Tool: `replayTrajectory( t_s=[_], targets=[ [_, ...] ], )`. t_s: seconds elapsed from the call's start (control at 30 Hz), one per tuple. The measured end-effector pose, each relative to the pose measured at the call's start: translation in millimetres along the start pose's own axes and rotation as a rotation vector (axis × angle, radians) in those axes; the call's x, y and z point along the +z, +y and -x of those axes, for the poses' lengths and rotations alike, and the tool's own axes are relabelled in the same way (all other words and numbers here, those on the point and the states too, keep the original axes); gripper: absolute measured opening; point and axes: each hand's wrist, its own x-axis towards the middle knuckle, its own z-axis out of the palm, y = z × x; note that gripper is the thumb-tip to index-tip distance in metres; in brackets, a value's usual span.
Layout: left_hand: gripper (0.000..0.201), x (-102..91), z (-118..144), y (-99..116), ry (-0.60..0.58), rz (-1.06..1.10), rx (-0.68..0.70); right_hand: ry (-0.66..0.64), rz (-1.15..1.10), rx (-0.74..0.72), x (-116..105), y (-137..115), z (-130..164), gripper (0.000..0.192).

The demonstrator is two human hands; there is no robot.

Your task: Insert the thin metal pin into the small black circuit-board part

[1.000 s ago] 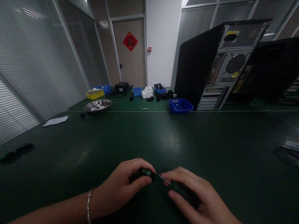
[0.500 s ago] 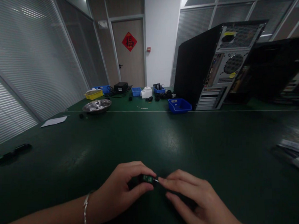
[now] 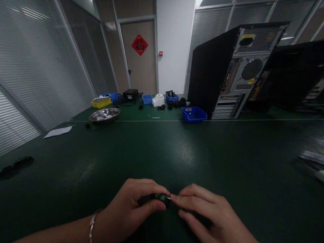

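Your left hand (image 3: 128,212) pinches a small black part (image 3: 160,198) with a green label, low over the green table (image 3: 163,150) and well short of the blue bin (image 3: 194,114). Your right hand (image 3: 211,216) touches its end with narrowed fingertips (image 3: 174,198).

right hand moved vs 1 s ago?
Yes. The right hand has slid left along the green table, closing onto the small black part pinched in the left hand; the metal shaft seen earlier is now hidden.
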Motion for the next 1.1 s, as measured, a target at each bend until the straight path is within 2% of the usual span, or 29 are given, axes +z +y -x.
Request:
replayTrajectory(
  t_s=[0.7, 0.9, 1.0, 1.1],
  targets=[
    [0.018, 1.3, -2, -2, -0.007, 0.122, -0.033, -0.005, -0.122, 0.042, 6, 4, 3, 0.034],
    [0.019, 0.9, -2, -6, 0.035, 0.183, -0.012, 0.069, -0.158, 0.043, 4, 2, 1, 0.034],
    [0.020, 3.3, -2, -9, -0.004, 0.237, -0.016, 0.096, -0.186, 0.044, 3, 0, 2, 0.036],
    [0.018, 7.2, -1, -10, -0.043, 0.284, -0.021, 0.062, -0.212, 0.035, 4, 0, 2, 0.036]
  ],
)
